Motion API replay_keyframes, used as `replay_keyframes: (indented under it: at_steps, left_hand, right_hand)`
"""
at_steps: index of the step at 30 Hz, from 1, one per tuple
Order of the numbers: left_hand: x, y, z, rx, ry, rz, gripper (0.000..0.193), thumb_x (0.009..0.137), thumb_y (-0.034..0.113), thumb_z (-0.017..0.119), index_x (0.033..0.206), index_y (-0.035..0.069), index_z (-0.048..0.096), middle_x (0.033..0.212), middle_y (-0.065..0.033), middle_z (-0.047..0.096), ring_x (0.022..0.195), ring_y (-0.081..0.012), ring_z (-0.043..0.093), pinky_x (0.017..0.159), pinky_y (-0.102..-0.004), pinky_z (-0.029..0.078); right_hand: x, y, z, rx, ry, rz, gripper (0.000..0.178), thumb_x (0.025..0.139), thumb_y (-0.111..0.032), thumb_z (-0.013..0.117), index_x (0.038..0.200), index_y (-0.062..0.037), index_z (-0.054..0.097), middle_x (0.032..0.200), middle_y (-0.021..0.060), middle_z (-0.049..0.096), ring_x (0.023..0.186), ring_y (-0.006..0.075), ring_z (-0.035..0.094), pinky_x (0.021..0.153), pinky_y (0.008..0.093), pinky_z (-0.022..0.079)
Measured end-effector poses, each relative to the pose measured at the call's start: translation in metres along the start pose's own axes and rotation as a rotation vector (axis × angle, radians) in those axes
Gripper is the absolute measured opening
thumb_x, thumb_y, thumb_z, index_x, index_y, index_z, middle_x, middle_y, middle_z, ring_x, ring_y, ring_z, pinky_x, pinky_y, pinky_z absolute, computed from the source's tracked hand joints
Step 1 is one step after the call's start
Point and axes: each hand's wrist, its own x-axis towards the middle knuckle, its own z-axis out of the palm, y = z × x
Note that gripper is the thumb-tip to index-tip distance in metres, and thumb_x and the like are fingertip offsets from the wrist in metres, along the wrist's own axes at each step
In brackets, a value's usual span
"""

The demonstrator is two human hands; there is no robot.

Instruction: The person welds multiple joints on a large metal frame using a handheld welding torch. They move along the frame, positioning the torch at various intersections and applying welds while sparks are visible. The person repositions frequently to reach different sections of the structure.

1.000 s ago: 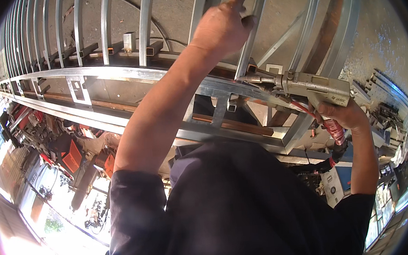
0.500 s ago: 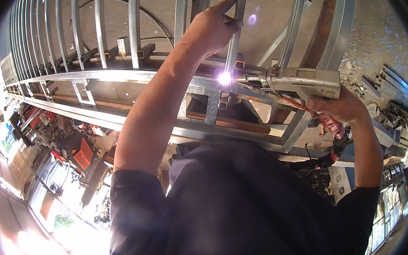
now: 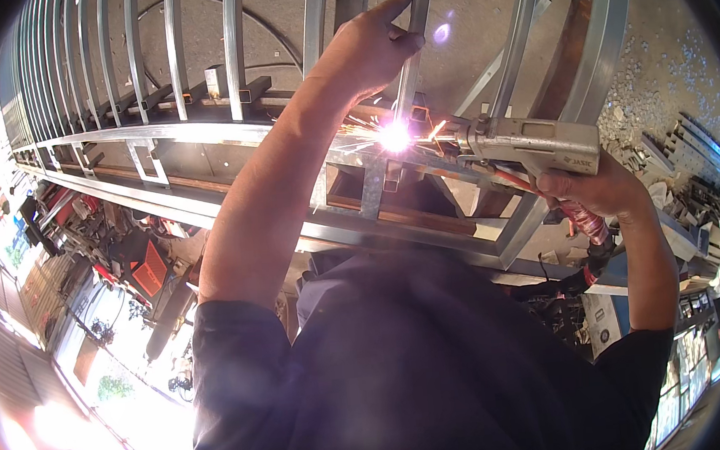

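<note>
My right hand (image 3: 590, 188) is closed around the grip of a grey welding gun (image 3: 531, 142), whose nozzle points left. At its tip a bright pinkish-white glow (image 3: 394, 136) throws orange sparks, where an upright square metal bar (image 3: 421, 9) meets the rail of a silvery metal frame (image 3: 234, 129). The glare hides the joint itself. Higher on that bar is my left hand (image 3: 363, 51), its index finger stretched along the side and its thumb lying against it. Its other fingers are mostly hidden. Red wrapping (image 3: 584, 220) covers the cable below the gun.
Parallel upright bars (image 3: 175, 53) run along the frame to the left. A dark cable (image 3: 264, 29) curves over the floor behind them. Metal offcuts (image 3: 686, 225) lie at the right. An orange slotted object (image 3: 149, 269) and clutter sit at the lower left.
The glow at the nozzle has grown, and orange sparks now spray to both sides. Both hands and the welding gun keep nearly the same places.
</note>
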Motion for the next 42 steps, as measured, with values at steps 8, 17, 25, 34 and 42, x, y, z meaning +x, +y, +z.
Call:
replay_keyframes:
  at_steps: [8, 17, 25, 34, 42]
  left_hand:
    - [0.000, -0.002, 0.002, -0.021, 0.015, 0.024, 0.073, 0.097, 0.022, 0.070, 0.163, 0.021, 0.039, 0.111, -0.0166, 0.079, 0.103, -0.0281, 0.076, 0.093, -0.0369, 0.056]
    - [0.002, -0.005, 0.004, -0.041, 0.010, 0.023, 0.074, 0.097, 0.021, 0.070, 0.164, 0.019, 0.038, 0.111, -0.0162, 0.079, 0.099, -0.0256, 0.077, 0.090, -0.0354, 0.057]
    - [0.003, -0.008, 0.004, -0.079, -0.006, 0.014, 0.075, 0.097, 0.021, 0.070, 0.164, 0.020, 0.037, 0.108, -0.0143, 0.080, 0.096, -0.0237, 0.077, 0.087, -0.0350, 0.057]
    - [0.001, 0.004, 0.001, -0.052, -0.042, -0.027, 0.073, 0.101, 0.024, 0.072, 0.165, 0.021, 0.037, 0.117, -0.0166, 0.075, 0.097, -0.0195, 0.071, 0.086, -0.0343, 0.058]
    - [-0.035, -0.016, 0.001, 0.040, 0.381, 0.247, 0.055, 0.098, 0.022, 0.072, 0.148, 0.009, 0.056, 0.111, -0.0172, 0.077, 0.099, -0.0229, 0.073, 0.079, -0.0348, 0.059]
  right_hand:
    - [-0.001, 0.005, -0.003, -0.006, -0.010, -0.035, 0.062, 0.090, -0.031, 0.087, 0.140, -0.0027, 0.063, 0.112, 0.0101, 0.074, 0.080, 0.0139, 0.065, 0.064, 0.0297, 0.056]
    - [-0.006, 0.007, -0.005, -0.003, 0.020, -0.014, 0.063, 0.088, -0.033, 0.088, 0.138, -0.0026, 0.065, 0.109, 0.0096, 0.074, 0.079, 0.0141, 0.066, 0.063, 0.0297, 0.056]
    - [-0.005, 0.012, -0.004, 0.046, 0.022, -0.058, 0.061, 0.088, -0.030, 0.088, 0.137, -0.0017, 0.065, 0.108, 0.0110, 0.074, 0.078, 0.0139, 0.066, 0.063, 0.0302, 0.057]
    - [-0.013, 0.025, -0.006, 0.033, 0.072, -0.119, 0.066, 0.088, -0.029, 0.088, 0.141, -0.0010, 0.061, 0.115, 0.0141, 0.074, 0.088, 0.0192, 0.071, 0.066, 0.0323, 0.060]
    - [-0.066, 0.035, -0.020, 0.031, 0.241, -0.235, 0.058, 0.085, -0.028, 0.089, 0.130, -0.0022, 0.064, 0.104, 0.0111, 0.074, 0.079, 0.0158, 0.070, 0.066, 0.0321, 0.060]
